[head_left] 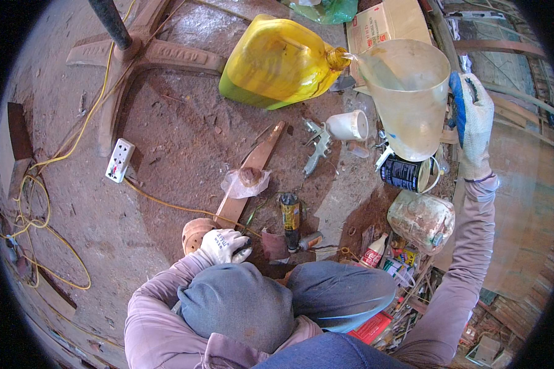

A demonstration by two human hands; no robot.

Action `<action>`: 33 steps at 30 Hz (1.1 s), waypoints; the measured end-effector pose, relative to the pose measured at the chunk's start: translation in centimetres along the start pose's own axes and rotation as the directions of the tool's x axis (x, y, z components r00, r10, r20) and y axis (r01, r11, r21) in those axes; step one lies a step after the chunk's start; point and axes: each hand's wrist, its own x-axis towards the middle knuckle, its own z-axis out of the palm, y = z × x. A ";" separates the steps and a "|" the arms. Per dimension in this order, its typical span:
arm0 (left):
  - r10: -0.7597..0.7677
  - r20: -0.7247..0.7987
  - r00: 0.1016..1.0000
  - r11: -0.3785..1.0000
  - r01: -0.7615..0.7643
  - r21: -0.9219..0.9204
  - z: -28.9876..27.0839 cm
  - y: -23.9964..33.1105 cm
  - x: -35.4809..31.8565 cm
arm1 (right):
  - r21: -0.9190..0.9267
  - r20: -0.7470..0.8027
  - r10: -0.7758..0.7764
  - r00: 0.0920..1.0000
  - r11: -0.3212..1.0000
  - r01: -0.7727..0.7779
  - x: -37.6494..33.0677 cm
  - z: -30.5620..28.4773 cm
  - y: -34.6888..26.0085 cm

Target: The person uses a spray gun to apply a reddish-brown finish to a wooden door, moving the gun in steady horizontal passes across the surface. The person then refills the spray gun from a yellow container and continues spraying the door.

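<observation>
My left hand (223,247), in a white glove, is curled low in front of my knees, beside a round tan disc with holes (195,234). What its fingers close on is hidden. My right hand (476,120), in a white glove with a blue palm, is closed at the right side of a large translucent plastic bucket (412,117). Where the fingers grip it is partly hidden. Left of the bucket is a yellow jerrycan (274,61) with greenish liquid inside, its neck toward the bucket's rim. A spray gun (320,147) with a white cup lies below the jerrycan.
A wooden strip (264,147) with a brown lump on plastic lies ahead. Nearby are a black-and-yellow power tool (290,218), black can (403,172), stained container (420,221) and bottle (373,251). Yellow cords run leftward past a power strip (120,160) and metal stand base (181,55).
</observation>
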 end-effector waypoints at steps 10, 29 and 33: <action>0.002 0.024 1.000 1.000 -0.002 -0.009 0.0 -0.2 0.0 | -0.007 0.014 -0.073 0.997 0.997 0.073 0.4 -0.5 0.0; 0.008 -0.009 1.000 1.000 -0.008 -0.018 -0.1 -0.1 0.1 | -0.030 0.006 -0.055 0.998 0.998 0.056 0.1 -0.6 -1.7; 0.018 -0.006 1.000 1.000 -0.018 -0.023 0.0 -0.2 0.1 | -0.020 0.004 -0.064 0.998 0.998 0.065 0.1 -0.7 -1.7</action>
